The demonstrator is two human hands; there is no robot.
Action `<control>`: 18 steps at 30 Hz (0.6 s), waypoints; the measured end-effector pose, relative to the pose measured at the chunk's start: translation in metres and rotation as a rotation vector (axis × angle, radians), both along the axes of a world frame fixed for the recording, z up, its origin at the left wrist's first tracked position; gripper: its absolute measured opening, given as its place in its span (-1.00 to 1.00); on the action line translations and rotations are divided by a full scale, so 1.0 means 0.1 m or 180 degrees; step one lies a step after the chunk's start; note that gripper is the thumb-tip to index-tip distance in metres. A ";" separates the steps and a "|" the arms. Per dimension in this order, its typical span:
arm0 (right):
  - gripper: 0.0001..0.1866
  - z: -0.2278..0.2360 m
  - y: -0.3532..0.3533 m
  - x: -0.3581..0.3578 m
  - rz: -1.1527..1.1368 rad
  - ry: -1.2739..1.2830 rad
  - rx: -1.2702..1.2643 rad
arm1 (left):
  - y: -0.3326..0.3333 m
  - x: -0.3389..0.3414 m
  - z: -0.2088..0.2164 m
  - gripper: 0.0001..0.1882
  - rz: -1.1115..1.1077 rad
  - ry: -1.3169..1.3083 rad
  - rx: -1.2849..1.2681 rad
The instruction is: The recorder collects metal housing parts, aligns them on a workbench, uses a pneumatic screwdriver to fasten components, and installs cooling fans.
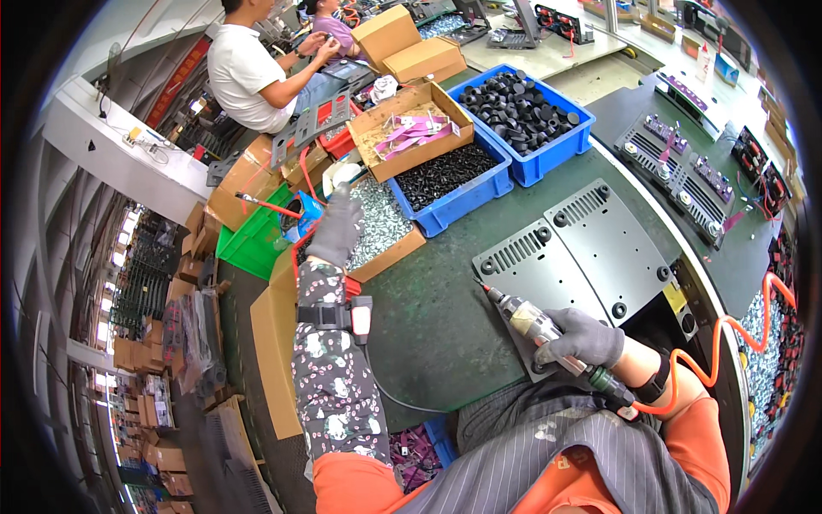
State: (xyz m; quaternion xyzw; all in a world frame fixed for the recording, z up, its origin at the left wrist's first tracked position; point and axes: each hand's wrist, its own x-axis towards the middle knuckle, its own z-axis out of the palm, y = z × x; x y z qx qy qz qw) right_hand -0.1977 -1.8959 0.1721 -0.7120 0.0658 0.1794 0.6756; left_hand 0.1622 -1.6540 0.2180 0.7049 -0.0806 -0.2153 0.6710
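Head view: the air screwdriver lies aslant in the right hand, its long axis running from the bit at upper left to the hose end at lower right. The bit points forward and to the left, just beside the near-left corner foot of the left slotted metal panel; whether it touches anything cannot be told. An orange air hose curls away from the tool's rear toward the right. A second slotted metal panel lies alongside the first, both with black round feet and slots toward the far edge.

The dark green worktop also bears an open cardboard box of silver screws, a blue bin of small black parts and a blue bin of black rubber feet. Beyond sit a person in a white shirt and another in purple; stacked cartons fill the left side.

The right hand, gloved in grey, is wrapped around the screwdriver body, elbow bent. The left arm reaches straight forward in a floral sleeve; its gloved left hand is over the screw box's left side, fingers pointing away and blurred, so their grip cannot be told.
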 end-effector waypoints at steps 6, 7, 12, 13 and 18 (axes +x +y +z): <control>-0.57 -0.01 -0.04 -0.02 -0.0015 0.0019 0.0131 | 0.41 -0.12 0.19 -0.35 0.0280 -0.0165 -0.0879; -0.57 -0.01 -0.04 -0.01 -0.0027 0.0065 0.0071 | 0.47 -0.12 0.19 -0.35 0.0239 -0.0066 -0.0890; -0.55 -0.02 -0.02 0.02 -0.0147 0.0129 0.0397 | 0.66 -0.14 0.02 -0.37 0.0808 -0.0243 -0.0718; -0.55 -0.02 -0.02 0.02 -0.0135 0.0127 0.0391 | 0.69 -0.14 -0.01 -0.37 0.0813 -0.0516 -0.0563; -0.54 0.01 -0.03 0.02 -0.0074 -0.0094 0.0167 | 1.08 -0.30 -0.04 -0.56 0.0758 -0.2406 0.3360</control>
